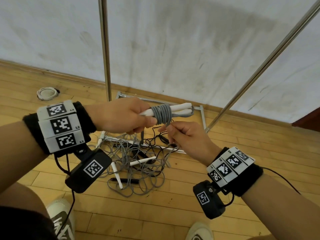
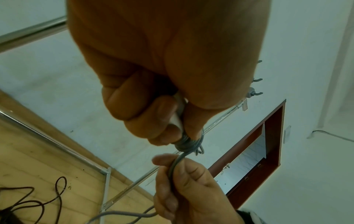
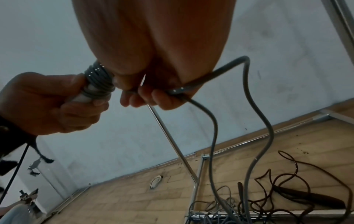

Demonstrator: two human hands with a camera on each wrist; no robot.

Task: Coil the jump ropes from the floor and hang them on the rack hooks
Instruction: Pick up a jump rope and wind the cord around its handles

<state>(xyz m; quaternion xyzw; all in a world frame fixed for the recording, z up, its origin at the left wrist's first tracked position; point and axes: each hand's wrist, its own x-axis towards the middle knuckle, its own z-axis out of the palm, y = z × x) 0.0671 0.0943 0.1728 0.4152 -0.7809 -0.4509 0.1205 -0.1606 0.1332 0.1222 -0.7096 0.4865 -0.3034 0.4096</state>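
Grey jump rope (image 1: 161, 113) sits wound in tight turns round its paired white handles (image 1: 181, 108), gripped in the left hand (image 1: 121, 116) above the wooden floor (image 1: 225, 170), loose tail pinched by the right hand (image 1: 188, 137), more tangled ropes (image 1: 138, 163) lying below by the metal rack base (image 1: 202, 116).

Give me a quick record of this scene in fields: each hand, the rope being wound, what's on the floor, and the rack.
left hand: grips white handles, held side by side
right hand: pinches grey rope just below the wraps
wraps: several grey turns around the handles
floor pile: tangled grey and dark ropes, loose handles
rack: metal poles; hooks seen from left wrist
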